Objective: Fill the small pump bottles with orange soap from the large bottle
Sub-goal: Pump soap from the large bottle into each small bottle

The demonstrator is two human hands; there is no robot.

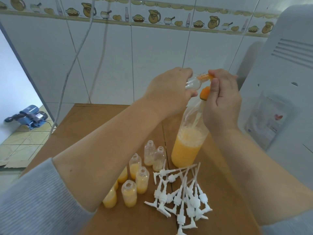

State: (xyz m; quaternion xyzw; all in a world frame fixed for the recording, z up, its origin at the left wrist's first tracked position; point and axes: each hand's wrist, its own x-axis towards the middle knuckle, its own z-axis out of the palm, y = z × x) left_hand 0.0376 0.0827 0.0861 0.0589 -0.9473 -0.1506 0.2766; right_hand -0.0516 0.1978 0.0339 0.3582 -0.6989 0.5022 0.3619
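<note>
Your left hand [166,89] grips a small bottle [75,83], tilted; right hand [221,99] pinches its neck over the large bottle [188,146] (on table). Risk: soap drips past the opening, bc mouths misaligned.

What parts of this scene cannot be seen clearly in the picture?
- Head view: the small bottle in the left hand is mostly covered by the fingers; its fill cannot be told.
- The right hand hides the large bottle neck and how the orange pump sits on it.
- The left forearm covers several filled bottles.
- The lowest white pump head is cut off by the bottom edge.
</note>
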